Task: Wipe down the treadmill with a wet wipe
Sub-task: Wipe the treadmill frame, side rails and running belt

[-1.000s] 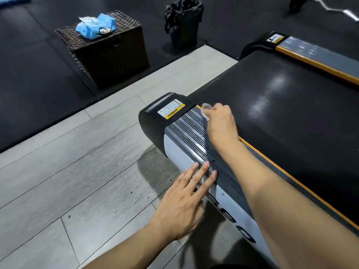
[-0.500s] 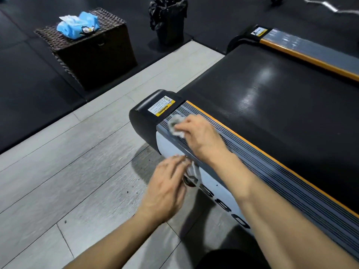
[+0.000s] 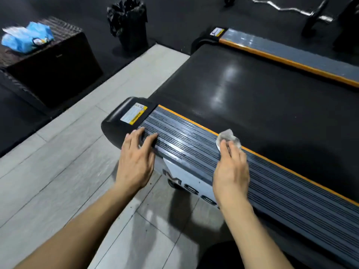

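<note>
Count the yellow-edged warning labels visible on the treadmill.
2. One warning label sits on the near side rail's black end cap, just beyond the left hand; the other on the far rail's end cap. Others may lie out of frame.

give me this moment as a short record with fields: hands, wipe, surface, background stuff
left hand: left hand rests with straight fingers on the ribbed grey side rail of the treadmill, near its black end cap
right hand: right hand presses the crumpled white wet wipe onto the rail
belt: black treadmill belt, bare
background: blue wipe packet on dark wicker box; black lined bin
</note>
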Tool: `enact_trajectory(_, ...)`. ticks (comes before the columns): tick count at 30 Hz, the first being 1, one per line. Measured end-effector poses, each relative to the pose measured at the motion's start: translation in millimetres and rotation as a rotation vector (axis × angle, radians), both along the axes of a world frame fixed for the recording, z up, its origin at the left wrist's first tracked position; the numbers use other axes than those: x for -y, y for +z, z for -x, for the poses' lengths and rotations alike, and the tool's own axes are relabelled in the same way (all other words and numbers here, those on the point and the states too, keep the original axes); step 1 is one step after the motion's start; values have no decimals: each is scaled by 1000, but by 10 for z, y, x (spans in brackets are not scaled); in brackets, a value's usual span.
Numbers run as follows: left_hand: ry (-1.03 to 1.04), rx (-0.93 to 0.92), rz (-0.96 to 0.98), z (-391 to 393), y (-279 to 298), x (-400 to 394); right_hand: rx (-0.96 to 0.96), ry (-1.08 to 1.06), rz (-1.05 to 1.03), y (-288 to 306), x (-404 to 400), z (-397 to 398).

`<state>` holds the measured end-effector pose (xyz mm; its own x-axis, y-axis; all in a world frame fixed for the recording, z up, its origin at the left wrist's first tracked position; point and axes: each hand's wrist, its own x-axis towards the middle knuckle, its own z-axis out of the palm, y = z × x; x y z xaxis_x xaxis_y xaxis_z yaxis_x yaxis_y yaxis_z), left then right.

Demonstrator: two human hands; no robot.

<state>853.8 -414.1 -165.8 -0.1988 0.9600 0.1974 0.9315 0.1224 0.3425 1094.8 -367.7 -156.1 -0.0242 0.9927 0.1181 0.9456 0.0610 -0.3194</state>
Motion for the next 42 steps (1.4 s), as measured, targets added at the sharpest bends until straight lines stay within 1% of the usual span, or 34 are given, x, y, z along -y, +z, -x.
enact_trajectory(1, 8, 13, -1, 37, -2, 16, 14, 3, 10, -20, 15, 55)
enact_trajectory(2, -1, 25, -2, 76, 0, 30, 51, 52, 8, -11, -10, 187)
enact_trajectory(4, -42, 68, -19, 141, 33, 40, 128, 247, -29, 40, -150, 639)
enact_trajectory(7, 5, 231, -52, 216, 128, 63, 35, 539, 10, 111, -393, 1401)
enact_trajectory(9, 34, 283, -43, 261, 166, 103, 66, 656, 63, 163, -467, 1677)
enact_trajectory(10, 33, 282, -32, 289, 168, 122, 110, 692, 69, 178, -498, 1662)
enact_trajectory(11, 36, 281, -13, 314, 164, 137, 125, 680, 59, 188, -503, 1565)
enact_trajectory(12, 44, 282, 10, 329, 159, 145, 127, 618, 53, 181, -474, 1386)
enact_trajectory(14, 35, 272, 21, 323, 168, 146, 117, 433, 14, 159, -331, 902)
enact_trajectory(16, 21, 263, 0, 288, 180, 127, 108, 195, 24, 119, -72, 472)
enact_trajectory(17, 30, 266, -10, 267, 190, 121, 101, 104, 31, 97, 17, 380)
enact_trajectory(18, 41, 267, -19, 252, 192, 120, 119, 72, 42, 106, 48, 378)
enact_trajectory(19, 50, 266, -28, 234, 195, 122, 144, 105, 18, 124, 14, 472)
enact_trajectory(21, 65, 262, -22, 215, 201, 132, 170, 314, -18, 225, -138, 831)
enact_trajectory(23, 71, 255, -15, 238, 191, 138, 133, 489, -2, 248, -313, 1246)
enact_trajectory(25, 76, 238, -2, 287, 189, 113, 111, 560, 44, 253, -427, 1533)
enact_trajectory(27, 72, 210, 4, 315, 212, 82, 79, 524, 70, 268, -422, 1483)
enact_trajectory(29, 28, 156, -9, 319, 242, 61, 69, 419, 66, 260, -303, 1204)
enact_trajectory(32, -154, 89, 34, 181, 275, 38, 98, 164, 71, 246, -79, 610)
enact_trajectory(34, -225, 74, 76, 22, 248, 67, 138, -2, 91, 188, -4, 219)
enact_trajectory(35, -227, 77, 91, -53, 233, 93, 160, -62, 99, 191, 46, 27)
enact_trajectory(37, -185, 88, 120, -141, 226, 138, 97, -128, 117, 206, 179, -234)
enact_trajectory(38, -162, 85, 135, -148, 250, 145, 53, -145, 106, 214, 250, -293)
enact_trajectory(40, -124, 73, 160, -127, 327, 134, -9, -92, 139, 302, 297, -261)
enact_trajectory(42, -119, 80, 187, -82, 383, 139, -31, 85, 195, 378, 195, 9)
